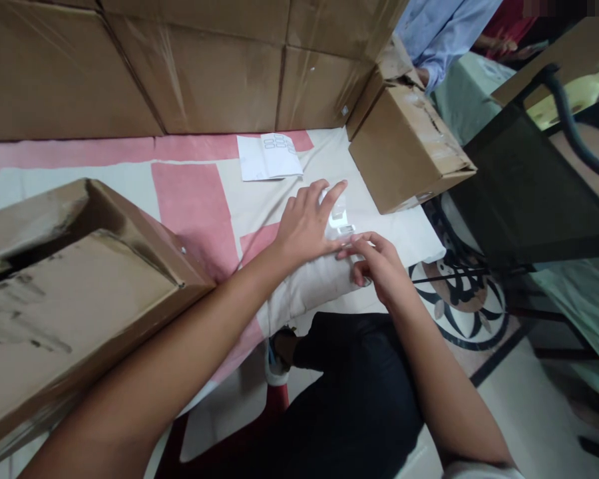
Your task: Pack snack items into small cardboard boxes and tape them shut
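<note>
A small, shiny white and see-through item (340, 223) lies on the cloth near the table's front edge; its exact kind is not clear. My left hand (305, 223) reaches over it from the left, thumb along the near side and fingers over the far side, gripping it. At the item's near right corner, my right hand (379, 263) has its fingers bent and pressed together. Whatever those fingertips pinch is too small to make out. Beyond my hands lies a folded white paper sheet (264, 163) with printed outlines.
Stacked cardboard boxes (219, 73) wall off the table's back. One taped box (399, 146) stands right, another worn box (70, 319) left. A pink and white cloth (194, 206) covers the table. A dark chair (539, 193) and a person in a light blue sleeve (439, 46) are rightward.
</note>
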### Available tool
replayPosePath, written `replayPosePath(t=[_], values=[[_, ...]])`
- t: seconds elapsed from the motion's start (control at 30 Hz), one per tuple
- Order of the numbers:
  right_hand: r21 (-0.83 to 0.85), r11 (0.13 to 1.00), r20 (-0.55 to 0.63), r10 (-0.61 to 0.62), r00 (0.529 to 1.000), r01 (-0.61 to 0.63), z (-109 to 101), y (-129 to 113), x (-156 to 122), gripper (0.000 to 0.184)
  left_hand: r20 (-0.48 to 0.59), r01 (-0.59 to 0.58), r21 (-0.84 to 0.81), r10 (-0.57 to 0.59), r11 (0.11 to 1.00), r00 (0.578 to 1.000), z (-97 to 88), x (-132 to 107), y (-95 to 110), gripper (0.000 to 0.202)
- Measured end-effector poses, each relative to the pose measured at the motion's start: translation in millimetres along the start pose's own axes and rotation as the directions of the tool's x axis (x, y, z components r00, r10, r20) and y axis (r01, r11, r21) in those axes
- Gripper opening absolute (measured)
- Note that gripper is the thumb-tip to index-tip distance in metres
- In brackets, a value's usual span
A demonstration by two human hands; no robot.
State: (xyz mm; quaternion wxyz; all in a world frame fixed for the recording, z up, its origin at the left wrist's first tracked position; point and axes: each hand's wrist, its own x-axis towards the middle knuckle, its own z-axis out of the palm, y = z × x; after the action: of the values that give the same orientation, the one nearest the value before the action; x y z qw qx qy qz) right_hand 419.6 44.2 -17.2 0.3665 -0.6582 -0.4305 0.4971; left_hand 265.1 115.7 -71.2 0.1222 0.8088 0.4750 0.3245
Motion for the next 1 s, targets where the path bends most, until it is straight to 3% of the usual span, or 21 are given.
replayPosePath(t=[0.17,0.43,0.57,0.73,0.83,1.0], values=[[0.028,0.999,0.019,0.021,1.000,-0.022,1,-3,4,0.028,-0.012,-0.020,0.004,0.020,1.000,1.000,2.5,-1,-2,0.098],[0.087,0.986,0.019,-0.143,0.990,0.140,-1,0,4,0.019,-0.019,-0.023,0.018,0.023,1.000,1.000,4.2,0,-2,0.099],[0.079,0.980,0.085,-0.190,0.978,0.184,-5,4,3,0.027,-0.018,-0.023,0.027,0.024,0.999,1.000,4.3,0,-2,0.098],[0.078,0.974,0.057,-0.217,0.974,0.212,-10,4,-2,0.027,-0.011,-0.015,0.026,0.016,1.000,1.000,3.2,-1,-1,0.097],[-0.026,0.957,0.003,-0.290,0.957,0.290,-10,4,-8,0.026,0.000,-0.014,0.028,0.014,0.999,1.000,1.6,-1,0,0.097],[-0.366,0.853,-0.136,-0.444,0.886,0.372,-6,5,-21,0.034,0.016,-0.012,0.030,0.012,0.999,1.000,-0.2,-1,1,0.096]])
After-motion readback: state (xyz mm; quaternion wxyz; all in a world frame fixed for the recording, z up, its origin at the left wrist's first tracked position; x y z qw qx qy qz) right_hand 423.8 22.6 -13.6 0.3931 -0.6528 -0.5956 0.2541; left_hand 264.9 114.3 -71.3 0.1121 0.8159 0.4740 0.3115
